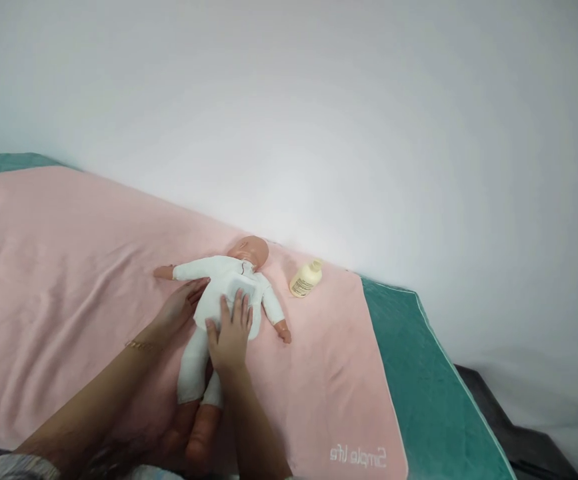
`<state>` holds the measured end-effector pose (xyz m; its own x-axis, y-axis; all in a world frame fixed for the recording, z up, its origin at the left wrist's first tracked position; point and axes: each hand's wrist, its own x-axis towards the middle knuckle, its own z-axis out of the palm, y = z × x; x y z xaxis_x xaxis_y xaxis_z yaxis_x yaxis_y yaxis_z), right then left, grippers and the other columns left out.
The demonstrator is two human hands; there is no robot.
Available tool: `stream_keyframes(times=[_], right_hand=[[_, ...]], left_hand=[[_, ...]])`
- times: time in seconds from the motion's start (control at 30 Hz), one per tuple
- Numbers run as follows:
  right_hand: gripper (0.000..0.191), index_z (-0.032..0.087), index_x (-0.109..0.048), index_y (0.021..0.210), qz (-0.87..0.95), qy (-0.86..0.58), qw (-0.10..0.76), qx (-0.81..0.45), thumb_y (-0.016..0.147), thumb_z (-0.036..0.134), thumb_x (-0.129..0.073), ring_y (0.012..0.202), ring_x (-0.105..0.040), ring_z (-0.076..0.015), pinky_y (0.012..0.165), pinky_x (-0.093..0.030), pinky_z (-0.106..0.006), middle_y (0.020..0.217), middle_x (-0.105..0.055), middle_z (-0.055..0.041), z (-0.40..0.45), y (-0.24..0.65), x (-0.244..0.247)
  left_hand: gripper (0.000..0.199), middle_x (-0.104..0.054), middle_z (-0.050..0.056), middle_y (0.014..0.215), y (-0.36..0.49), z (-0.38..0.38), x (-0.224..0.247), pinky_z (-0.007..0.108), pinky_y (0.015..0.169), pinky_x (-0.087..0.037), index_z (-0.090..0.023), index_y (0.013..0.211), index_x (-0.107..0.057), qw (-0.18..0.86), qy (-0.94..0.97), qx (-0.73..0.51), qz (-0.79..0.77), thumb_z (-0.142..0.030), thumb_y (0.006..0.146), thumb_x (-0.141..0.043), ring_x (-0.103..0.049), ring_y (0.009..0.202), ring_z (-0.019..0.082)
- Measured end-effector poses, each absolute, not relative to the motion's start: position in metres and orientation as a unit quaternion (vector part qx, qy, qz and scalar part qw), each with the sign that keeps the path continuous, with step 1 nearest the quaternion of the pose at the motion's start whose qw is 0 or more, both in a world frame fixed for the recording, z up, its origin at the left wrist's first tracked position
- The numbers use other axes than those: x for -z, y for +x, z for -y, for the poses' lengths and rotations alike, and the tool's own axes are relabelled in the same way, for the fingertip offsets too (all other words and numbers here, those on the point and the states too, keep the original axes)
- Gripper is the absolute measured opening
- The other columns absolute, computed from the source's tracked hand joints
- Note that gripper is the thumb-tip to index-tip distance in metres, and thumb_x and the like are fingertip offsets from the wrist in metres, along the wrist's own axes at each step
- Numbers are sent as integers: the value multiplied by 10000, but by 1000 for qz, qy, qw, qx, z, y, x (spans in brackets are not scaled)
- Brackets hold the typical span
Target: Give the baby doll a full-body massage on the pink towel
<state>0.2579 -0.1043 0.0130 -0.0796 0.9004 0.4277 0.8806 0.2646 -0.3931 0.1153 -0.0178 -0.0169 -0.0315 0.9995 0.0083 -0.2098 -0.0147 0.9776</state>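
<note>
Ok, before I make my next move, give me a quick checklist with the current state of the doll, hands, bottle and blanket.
1. Doll laid out at full length on the pink blanket: ok.
2. Right hand on the doll's front, fingertips at the pale pad: ok.
3. Left hand at the doll's side: ok. Whether any fingers are tucked under it: cannot tell.
4. Bottle apart from both hands: ok.
5. Bottle closed: cannot tell, the top is too small to read.
6. Blanket smooth: not ok, creases run across it to the left of the doll.
</note>
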Motion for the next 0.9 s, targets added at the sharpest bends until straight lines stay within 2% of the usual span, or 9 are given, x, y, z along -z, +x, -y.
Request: stream_keyframes(times=[0.13, 0.2, 0.3, 0.43, 0.5, 0.57, 0.67, 0.8, 0.9], right_hand=[[395, 164, -593, 1299, 676, -584, 442, -81, 1007, 312, -372, 1392, -399, -253, 1117, -377, -446, 1489, -437, -146, 121, 280, -5], [360, 170, -641, 1204, 635, -583, 494, -107, 1007, 317, -378, 1323, -466, -243, 1090, -406, -463, 1390, -516, -147, 131, 291, 2], [341, 177, -669, 1117, 608, -578, 530, -123, 1000, 329, -388, 1276, -494, -242, 1056, -437, -469, 1313, -544, -146, 145, 303, 13], [307, 183, -640, 1156, 633, -556, 523, -129, 978, 311, -425, 1276, -488, -245, 1057, -441, -481, 1320, -514, -152, 162, 307, 20], [301, 190, -608, 1201, 649, -544, 514, -137, 963, 304, -464, 1298, -463, -247, 1086, -416, -494, 1344, -492, -152, 169, 305, 21], [322, 194, -576, 1239, 662, -535, 506, -141, 947, 306, -498, 1322, -431, -252, 1109, -389, -508, 1372, -468, -153, 174, 303, 23], [355, 194, -547, 1266, 678, -531, 490, -133, 933, 310, -514, 1346, -399, -260, 1123, -370, -520, 1403, -439, -158, 177, 300, 24], [345, 195, -547, 1267, 688, -537, 476, -109, 944, 299, -483, 1340, -400, -258, 1109, -380, -513, 1400, -447, -156, 173, 301, 22], [319, 190, -566, 1247, 699, -533, 469, -86, 959, 272, -456, 1298, -438, -251, 1082, -395, -490, 1332, -515, -146, 165, 303, 16]], left_hand=[[403, -640, 151, 1257, 110, 61, 13, 459, 989, -512, -154, 1171, -574, 492, 393, -586, -510, -440, 889, -591, -612, 1173, 295], [451, -610, 135, 1290, 110, 82, 7, 479, 994, -501, -185, 1198, -563, 435, 432, -577, -540, -487, 866, -612, -599, 1179, 297], [487, -565, 115, 1332, 114, 106, 1, 492, 1018, -477, -219, 1254, -532, 353, 541, -542, -538, -509, 870, -607, -555, 1226, 297], [723, -367, 148, 1506, 123, 126, 7, 516, 1095, -400, -231, 1393, -416, 264, 673, -467, -510, -504, 792, -712, -357, 1404, 335], [870, -221, 170, 1580, 125, 133, 13, 548, 1134, -341, -226, 1476, -302, 251, 704, -422, -514, -474, 768, -743, -248, 1457, 365], [927, -133, 176, 1607, 124, 137, 19, 559, 1156, -302, -222, 1521, -211, 249, 717, -393, -519, -413, 781, -735, -184, 1479, 374], [882, -127, 170, 1611, 121, 137, 23, 545, 1155, -314, -219, 1538, -166, 253, 726, -383, -512, -320, 821, -669, -176, 1485, 359], [784, -198, 157, 1596, 116, 135, 21, 546, 1151, -323, -206, 1528, -209, 245, 737, -389, -496, -239, 838, -578, -178, 1488, 340], [725, -170, 155, 1608, 116, 135, 15, 566, 1150, -311, -191, 1513, -259, 201, 747, -394, -496, -180, 838, -525, -173, 1487, 342]])
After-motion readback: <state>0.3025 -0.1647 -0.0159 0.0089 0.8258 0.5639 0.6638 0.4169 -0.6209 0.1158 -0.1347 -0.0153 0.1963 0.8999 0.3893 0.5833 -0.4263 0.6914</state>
